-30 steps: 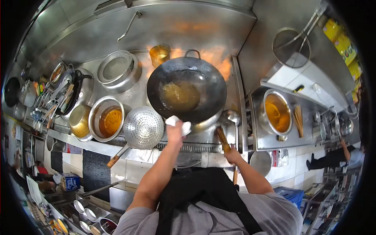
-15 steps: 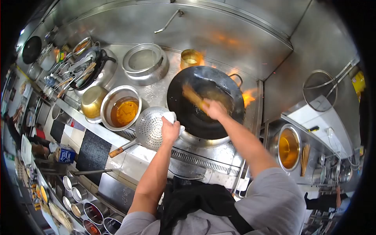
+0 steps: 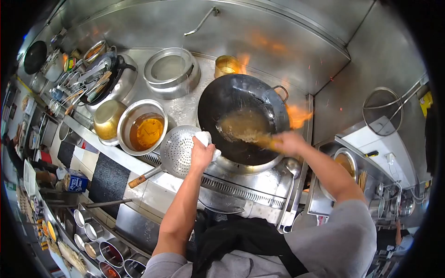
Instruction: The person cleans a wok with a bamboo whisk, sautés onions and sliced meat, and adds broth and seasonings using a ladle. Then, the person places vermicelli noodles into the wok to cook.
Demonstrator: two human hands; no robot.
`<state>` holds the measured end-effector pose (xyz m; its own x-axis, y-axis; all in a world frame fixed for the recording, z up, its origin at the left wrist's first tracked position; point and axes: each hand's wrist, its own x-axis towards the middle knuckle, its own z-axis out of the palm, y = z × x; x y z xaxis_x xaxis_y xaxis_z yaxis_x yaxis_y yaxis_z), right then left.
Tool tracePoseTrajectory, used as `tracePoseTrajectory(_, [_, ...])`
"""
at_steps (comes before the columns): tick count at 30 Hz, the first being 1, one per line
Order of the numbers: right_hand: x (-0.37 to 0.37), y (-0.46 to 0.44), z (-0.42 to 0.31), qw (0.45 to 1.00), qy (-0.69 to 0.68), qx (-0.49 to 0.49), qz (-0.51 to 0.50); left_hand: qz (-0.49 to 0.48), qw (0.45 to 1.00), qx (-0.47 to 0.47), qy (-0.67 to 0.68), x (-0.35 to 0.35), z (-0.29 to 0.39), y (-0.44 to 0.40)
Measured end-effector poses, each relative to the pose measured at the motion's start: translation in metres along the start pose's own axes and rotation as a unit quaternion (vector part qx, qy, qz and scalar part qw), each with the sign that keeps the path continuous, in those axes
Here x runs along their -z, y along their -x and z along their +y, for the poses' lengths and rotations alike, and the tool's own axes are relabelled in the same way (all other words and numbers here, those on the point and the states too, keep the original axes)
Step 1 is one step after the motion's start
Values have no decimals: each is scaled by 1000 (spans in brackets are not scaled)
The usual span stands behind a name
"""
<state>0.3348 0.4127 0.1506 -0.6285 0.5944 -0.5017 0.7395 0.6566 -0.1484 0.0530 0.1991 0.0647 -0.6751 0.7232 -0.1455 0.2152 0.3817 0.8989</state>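
Note:
My left hand (image 3: 202, 154) is closed round a white cloth (image 3: 204, 137) at the near left rim of a large black wok (image 3: 218, 95). In my right hand (image 3: 289, 142), at the wok's right side, is the handle of a bamboo brush (image 3: 266, 141). The brush's bristle end is blurred and lies in cloudy brownish liquid (image 3: 241, 123) inside the wok. Just left of my left hand is a perforated strainer (image 3: 176, 150) with a wooden handle.
Flames (image 3: 297, 116) rise behind and right of the wok. A pot of orange liquid (image 3: 149, 133), a lidded pot (image 3: 169, 76) and a brass-coloured can (image 3: 226, 66) stand on the stove. A ladle (image 3: 292, 167) lies right of the wok. Another person (image 3: 399, 238) is at far right.
The brush came from right of the wok into it, then swept from its left part to the right. My left hand stays on the cloth. The view has shifted and turned.

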Motion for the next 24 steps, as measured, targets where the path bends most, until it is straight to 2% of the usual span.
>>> tracePoseTrajectory(1, [2, -31, -1, 998, 9, -28, 59, -1, 1000, -27, 8, -2, -8, -4])
tracePoseTrajectory(2, [-2, -67, -5, 990, -5, -30, 135, -8, 1000, 1, 12, 2, 2, 0])
tracePoseTrajectory(3, [-14, -103, -19, 973, -65, -81, 205, -16, 1000, 17, 10, 2, 5, -2])
tracePoseTrajectory(4, [-14, -115, -49, 958, -140, -120, 219, -23, 999, 34, 7, 4, 5, -2])
tracePoseTrajectory(6, [-42, -127, -98, 925, -236, -156, 253, -20, 1000, -10, 20, 2, -19, -18])
tracePoseTrajectory(8, [-72, -107, -115, 938, -231, -111, 231, -55, 993, -17, 98, 5, -26, -27])
tracePoseTrajectory(9, [-71, -78, -119, 951, -205, -86, 213, -69, 996, 16, 49, 16, -7, -25])
tracePoseTrajectory(11, [-48, -13, -111, 979, -174, -48, 94, -63, 996, 15, 57, 19, 1, -24])
tracePoseTrajectory(12, [-51, 8, -90, 989, -122, -20, 78, -50, 997, 20, 64, 21, 2, -22])
tracePoseTrajectory(14, [-16, 49, -57, 995, -69, -63, -23, -42, 998, 18, 42, 25, 11, -20])
tracePoseTrajectory(16, [-4, 41, -1, 993, 56, -108, 11, -51, 997, 24, 52, 25, 13, -24])
tracePoseTrajectory(17, [23, 33, 2, 990, 38, -136, -10, -51, 997, 29, 53, 24, 8, -28])
tracePoseTrajectory(18, [28, 14, 7, 988, 21, -141, 59, -73, 995, 27, 56, 23, 2, -35])
tracePoseTrajectory(19, [31, -16, 1, 976, 1, -187, 112, -93, 994, 23, 60, 23, -5, -40])
tracePoseTrajectory(21, [-24, -102, 7, 959, -40, -202, 192, -78, 996, 0, 44, 19, -20, -43])
tracePoseTrajectory(22, [-20, -98, -41, 957, -75, -199, 199, -63, 997, -27, 25, 21, -22, -46])
tracePoseTrajectory(23, [-43, -117, -60, 959, -93, -160, 213, -99, 994, -5, 56, 28, -12, -43])
tracePoseTrajectory(24, [-60, -128, -70, 956, -73, -93, 267, -138, 987, 21, 84, 36, 2, -34])
